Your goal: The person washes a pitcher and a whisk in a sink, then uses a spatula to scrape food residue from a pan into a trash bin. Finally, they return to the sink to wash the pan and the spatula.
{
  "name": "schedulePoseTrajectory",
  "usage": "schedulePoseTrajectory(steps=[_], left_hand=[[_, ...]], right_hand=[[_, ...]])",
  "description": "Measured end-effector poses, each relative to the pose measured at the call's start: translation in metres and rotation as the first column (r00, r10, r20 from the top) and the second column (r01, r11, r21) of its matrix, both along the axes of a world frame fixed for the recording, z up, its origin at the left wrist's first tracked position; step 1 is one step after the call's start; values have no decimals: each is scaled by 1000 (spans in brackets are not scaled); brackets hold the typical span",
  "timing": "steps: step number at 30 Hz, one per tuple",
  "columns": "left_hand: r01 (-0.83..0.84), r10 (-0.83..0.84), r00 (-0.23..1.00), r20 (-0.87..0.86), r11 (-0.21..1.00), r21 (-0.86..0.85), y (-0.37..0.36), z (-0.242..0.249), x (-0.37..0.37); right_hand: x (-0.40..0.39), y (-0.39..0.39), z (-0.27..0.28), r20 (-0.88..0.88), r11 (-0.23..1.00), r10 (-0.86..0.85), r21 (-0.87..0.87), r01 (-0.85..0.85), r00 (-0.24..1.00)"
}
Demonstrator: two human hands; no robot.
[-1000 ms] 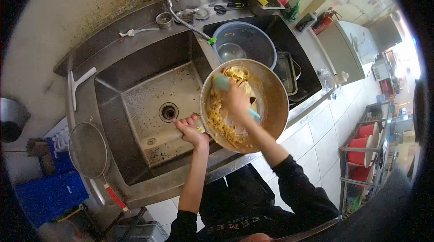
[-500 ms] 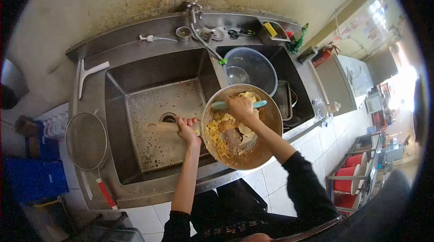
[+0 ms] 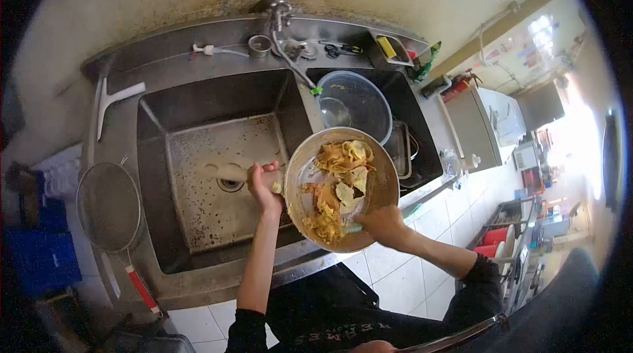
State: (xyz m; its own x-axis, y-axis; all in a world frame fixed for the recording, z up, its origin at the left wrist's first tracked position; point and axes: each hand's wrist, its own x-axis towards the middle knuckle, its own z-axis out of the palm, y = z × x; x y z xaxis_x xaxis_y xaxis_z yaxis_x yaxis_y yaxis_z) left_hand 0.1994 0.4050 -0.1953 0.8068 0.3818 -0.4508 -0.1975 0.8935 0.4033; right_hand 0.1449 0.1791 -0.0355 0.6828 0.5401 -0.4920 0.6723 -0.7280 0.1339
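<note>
At frame centre, the pan (image 3: 343,188) is gripped by its wooden handle (image 3: 227,171) in the closed left hand (image 3: 264,185) and tilted over the sink (image 3: 217,181). A teal scraper, mostly hidden, is clasped in the right hand (image 3: 382,224) at the pan's lower rim. The scraps (image 3: 336,185) are best swept with firm strokes while the pan is kept steady over the basin.

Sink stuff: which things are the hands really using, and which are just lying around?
In use:
pan with food scraps
left hand on its handle
right hand at its rim

Lying about:
strainer
squeegee
clear bowl
scissors
tap

The left basin (image 3: 217,155) lay open below the pan (image 3: 343,188); the right basin (image 3: 422,155) was blocked by a plastic bowl (image 3: 359,99) and trays (image 3: 399,148).
</note>
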Motion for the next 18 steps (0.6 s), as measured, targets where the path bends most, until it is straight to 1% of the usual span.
schedulePoseTrajectory(steps=[1,3,4,5,6,7,8,9,10,11,12,13,14,15,16,17,18], left_hand=[[22,-22,1000,1,1000,4,-6,-2,-3],[64,-62,992,114,998,-22,-13,12,-9],[158,-162,986,25,980,118,-13,24,-13],[155,-160,987,29,979,134,-12,23,-13],[131,-135,989,60,990,53,-12,19,-12],[110,-107,991,87,993,-32,-13,17,-11],[53,-41,993,109,992,-114,-13,18,-14],[65,-55,992,113,994,-89,-14,16,-19],[16,-4,994,106,993,-115,-16,11,-27],[-32,47,994,102,989,-144,-19,10,-33],[-79,79,997,-3,992,-98,-27,34,-41],[-111,108,976,-188,994,-6,-32,52,-48],[-140,160,924,-348,987,80,-41,66,-51],[-179,192,945,-266,981,75,-47,76,-60],[-215,225,956,-187,974,73,-50,82,-72],[-250,254,967,-32,964,96,-54,83,-87],[-283,269,956,120,952,120,-62,90,-99]], right_hand=[[-12,3,-6,1,1000,-22,4,22,1000],[-30,29,-30,-93,998,4,-62,-10,996],[-25,37,-61,191,988,22,147,-51,981],[-16,48,-95,459,931,-23,334,-148,888],[0,71,-108,399,947,-171,318,39,901],[21,87,-112,337,931,-318,287,225,886],[47,89,-106,330,897,-428,271,349,841],[74,90,-100,323,841,-539,259,475,778],[99,77,-101,187,728,-657,410,550,730],[114,57,-102,38,584,-739,534,612,672],[111,41,-100,37,565,-750,553,612,660],[106,26,-96,-111,602,-632,554,575,767],[103,7,-89,-230,646,-475,565,514,850],[75,-17,-72,-222,561,-320,739,373,921],[50,-41,-63,-330,301,-96,890,344,939],[16,-61,-26,-677,194,-63,712,675,733],[-14,-88,-11,-708,137,-54,694,707,705]])
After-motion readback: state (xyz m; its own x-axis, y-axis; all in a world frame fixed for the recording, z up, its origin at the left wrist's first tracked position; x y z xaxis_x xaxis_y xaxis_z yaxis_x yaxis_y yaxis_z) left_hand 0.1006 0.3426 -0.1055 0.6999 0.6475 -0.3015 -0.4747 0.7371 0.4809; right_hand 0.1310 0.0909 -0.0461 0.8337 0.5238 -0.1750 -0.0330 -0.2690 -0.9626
